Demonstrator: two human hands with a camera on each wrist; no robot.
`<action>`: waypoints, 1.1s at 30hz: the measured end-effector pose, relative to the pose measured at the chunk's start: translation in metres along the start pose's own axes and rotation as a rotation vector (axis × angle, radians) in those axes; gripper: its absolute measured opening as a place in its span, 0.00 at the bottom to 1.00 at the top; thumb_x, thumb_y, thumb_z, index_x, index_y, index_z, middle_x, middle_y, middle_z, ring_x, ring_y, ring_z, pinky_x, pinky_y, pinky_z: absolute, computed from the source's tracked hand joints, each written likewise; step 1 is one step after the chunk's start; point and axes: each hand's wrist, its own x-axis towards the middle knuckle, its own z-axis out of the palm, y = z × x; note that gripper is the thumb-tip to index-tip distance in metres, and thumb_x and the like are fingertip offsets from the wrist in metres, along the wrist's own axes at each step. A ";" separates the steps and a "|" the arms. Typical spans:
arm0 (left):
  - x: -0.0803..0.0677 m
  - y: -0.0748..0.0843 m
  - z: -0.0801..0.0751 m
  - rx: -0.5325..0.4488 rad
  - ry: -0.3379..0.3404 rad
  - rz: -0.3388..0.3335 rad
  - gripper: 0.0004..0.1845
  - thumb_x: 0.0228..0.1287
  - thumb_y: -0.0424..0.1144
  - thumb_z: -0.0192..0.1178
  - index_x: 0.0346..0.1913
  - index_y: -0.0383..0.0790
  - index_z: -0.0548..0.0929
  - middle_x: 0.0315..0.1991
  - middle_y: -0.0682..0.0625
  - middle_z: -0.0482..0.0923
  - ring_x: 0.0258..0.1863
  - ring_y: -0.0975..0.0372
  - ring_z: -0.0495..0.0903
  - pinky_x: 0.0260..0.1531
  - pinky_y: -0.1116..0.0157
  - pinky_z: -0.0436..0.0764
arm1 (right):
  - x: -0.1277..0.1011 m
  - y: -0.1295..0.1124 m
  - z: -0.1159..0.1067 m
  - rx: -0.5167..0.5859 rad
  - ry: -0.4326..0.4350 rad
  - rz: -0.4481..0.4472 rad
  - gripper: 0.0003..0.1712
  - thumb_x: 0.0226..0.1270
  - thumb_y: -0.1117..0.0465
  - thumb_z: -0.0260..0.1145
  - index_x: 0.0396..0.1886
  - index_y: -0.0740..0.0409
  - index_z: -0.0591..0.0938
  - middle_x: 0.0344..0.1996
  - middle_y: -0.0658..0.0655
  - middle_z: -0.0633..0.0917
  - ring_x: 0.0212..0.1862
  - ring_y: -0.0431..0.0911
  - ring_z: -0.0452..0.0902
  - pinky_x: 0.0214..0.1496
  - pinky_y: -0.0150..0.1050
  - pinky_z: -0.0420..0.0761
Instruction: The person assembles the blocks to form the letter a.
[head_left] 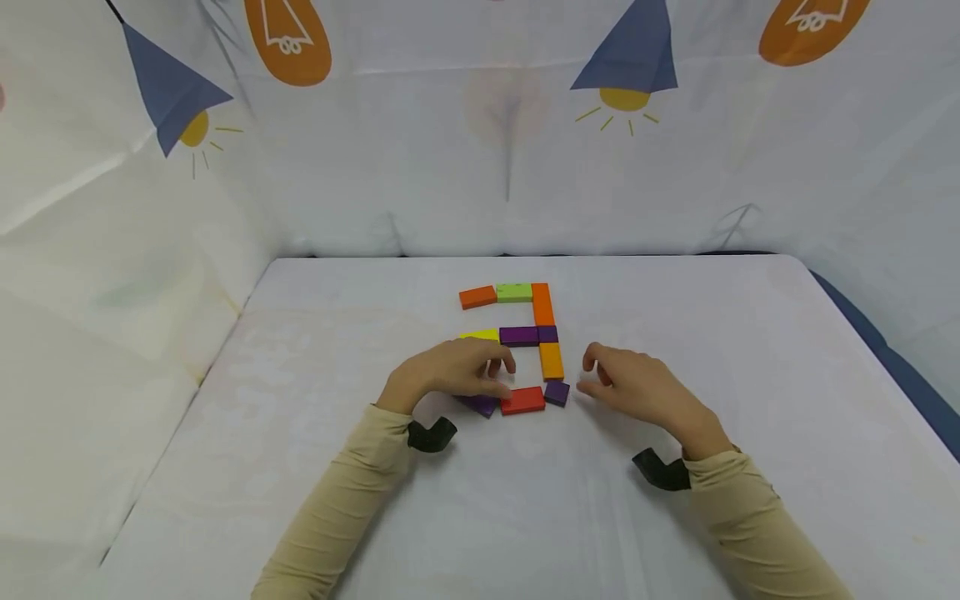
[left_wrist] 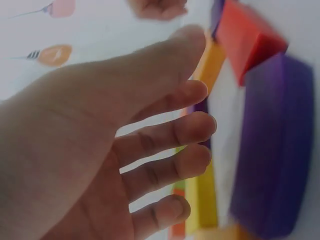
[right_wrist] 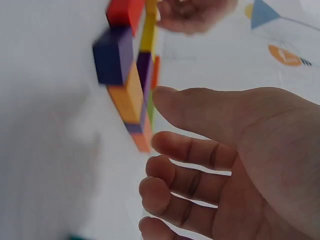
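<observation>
My left hand (head_left: 457, 367) hovers over the left side of a pattern of coloured blocks, fingers loosely bent and holding nothing. Its thumb is by a red block (head_left: 523, 400); contact is unclear. Partly beneath it lie a long purple block (head_left: 483, 406) and a yellow block (head_left: 480, 335). To the right of the pattern, my right hand (head_left: 648, 387) hangs with relaxed fingers and nothing between them. Nearest to it are a small purple block (head_left: 557, 392), set slightly askew, and an amber block (head_left: 551, 361). In the right wrist view, a gap separates the fingers from these blocks.
Farther back, an orange block (head_left: 477, 297), a lime green block (head_left: 514, 292) and an upright orange block (head_left: 542, 304) form the top. A purple block (head_left: 519, 336) and a small purple one (head_left: 548, 334) make the middle row. White cloth covers the table (head_left: 262, 375).
</observation>
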 end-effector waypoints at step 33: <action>-0.031 -0.071 -0.026 -0.086 0.329 -0.096 0.21 0.63 0.46 0.51 0.57 0.43 0.70 0.55 0.47 0.68 0.56 0.55 0.66 0.58 0.54 0.65 | -0.016 0.045 -0.011 0.082 -0.120 0.018 0.15 0.54 0.54 0.64 0.39 0.55 0.73 0.26 0.49 0.73 0.29 0.41 0.66 0.29 0.33 0.68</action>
